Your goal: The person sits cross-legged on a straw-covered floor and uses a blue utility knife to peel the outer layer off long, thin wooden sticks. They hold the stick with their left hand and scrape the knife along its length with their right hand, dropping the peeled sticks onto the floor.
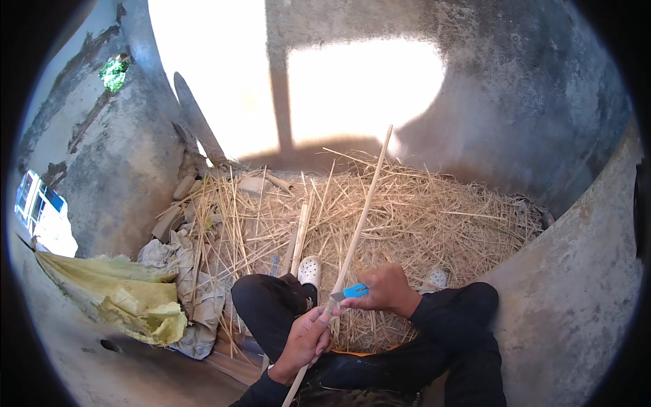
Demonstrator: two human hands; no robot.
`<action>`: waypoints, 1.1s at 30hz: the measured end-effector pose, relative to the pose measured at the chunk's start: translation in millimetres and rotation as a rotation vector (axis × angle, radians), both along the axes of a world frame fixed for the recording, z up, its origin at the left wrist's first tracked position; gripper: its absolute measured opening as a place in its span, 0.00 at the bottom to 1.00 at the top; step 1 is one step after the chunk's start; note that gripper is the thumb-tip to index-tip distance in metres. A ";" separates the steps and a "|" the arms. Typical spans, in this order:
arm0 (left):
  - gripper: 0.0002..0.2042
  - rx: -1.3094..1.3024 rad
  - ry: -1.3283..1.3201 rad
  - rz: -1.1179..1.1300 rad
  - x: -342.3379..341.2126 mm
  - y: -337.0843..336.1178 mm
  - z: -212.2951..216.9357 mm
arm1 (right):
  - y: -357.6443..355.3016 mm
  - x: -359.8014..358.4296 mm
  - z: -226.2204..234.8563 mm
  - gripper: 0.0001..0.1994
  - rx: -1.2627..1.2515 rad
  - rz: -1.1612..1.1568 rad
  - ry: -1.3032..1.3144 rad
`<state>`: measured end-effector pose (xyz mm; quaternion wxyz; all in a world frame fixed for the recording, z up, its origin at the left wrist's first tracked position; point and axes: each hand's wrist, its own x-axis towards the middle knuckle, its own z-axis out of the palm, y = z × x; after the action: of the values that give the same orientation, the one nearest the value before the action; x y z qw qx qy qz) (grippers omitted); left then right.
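A long, pale bamboo strip (361,220) slants up and away from my lap, its far end rising over the litter. My left hand (305,340) is closed around its lower part, above my crossed legs. In my right hand (391,289) is a blue utility knife (354,291), gripped by the handle. Its blade points left and meets the strip just above my left fingers. The right thumb is close to the strip below the blade; whether it presses on it I cannot tell.
A thick layer of shavings (420,217) covers the floor ahead. Split bamboo pieces (299,234) lie near my white clog (310,271). To the left are a crumpled yellow-green sheet (129,298) and a greyish sack (203,305). Concrete walls (515,102) close in around me.
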<state>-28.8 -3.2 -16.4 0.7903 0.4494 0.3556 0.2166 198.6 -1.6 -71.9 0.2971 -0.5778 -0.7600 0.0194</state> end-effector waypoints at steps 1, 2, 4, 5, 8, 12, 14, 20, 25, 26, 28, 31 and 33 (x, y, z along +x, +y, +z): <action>0.14 -0.001 0.000 -0.002 -0.3 -0.6 0.0 | 8.2 10.1 3.2 0.34 -0.016 -0.074 0.043; 0.14 -0.024 -0.001 -0.001 -4.0 -4.3 -1.2 | 14.9 19.6 3.9 0.34 -0.046 -0.146 0.093; 0.14 -0.054 -0.030 -0.012 -3.4 -4.7 -3.6 | 18.4 23.6 6.7 0.34 -0.098 -0.238 0.134; 0.14 -0.064 -0.051 -0.012 -1.0 -5.2 -4.8 | 12.4 20.2 6.5 0.33 -0.099 -0.170 0.106; 0.14 -0.067 -0.088 -0.006 -0.9 -4.0 -7.1 | -5.7 -4.9 -6.7 0.34 -0.042 0.018 0.066; 0.14 -0.082 -0.091 -0.003 -2.3 -10.0 -7.2 | 14.1 26.5 0.6 0.37 -0.092 -0.190 0.078; 0.13 -0.097 -0.104 -0.001 -1.4 -11.4 -7.1 | 13.5 27.2 -2.3 0.37 -0.127 -0.205 0.112; 0.13 -0.107 -0.157 0.016 -2.4 -6.9 -11.8 | -3.1 0.9 -2.4 0.36 -0.067 -0.009 0.058; 0.12 -0.141 -0.112 -0.022 -0.8 -11.7 -3.7 | 18.6 38.4 -3.9 0.35 -0.097 -0.273 0.138; 0.12 -0.146 -0.127 -0.019 -1.1 -12.4 -6.4 | 14.5 35.9 -9.4 0.35 -0.123 -0.240 0.113; 0.12 -0.142 -0.159 -0.012 0.1 -9.6 -13.0 | 1.5 14.1 -13.6 0.35 -0.060 -0.128 0.118; 0.12 -0.150 -0.142 -0.008 -0.9 -8.9 -13.7 | -6.2 -0.9 -8.8 0.35 -0.051 -0.016 0.041; 0.12 -0.145 -0.149 -0.008 -5.3 -13.4 -10.8 | 7.9 14.6 -7.8 0.36 -0.092 -0.147 0.084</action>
<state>-34.0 -16.5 -27.2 0.8459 0.3752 0.3086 0.2200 213.2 6.3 -79.7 0.3026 -0.6436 -0.7007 0.0568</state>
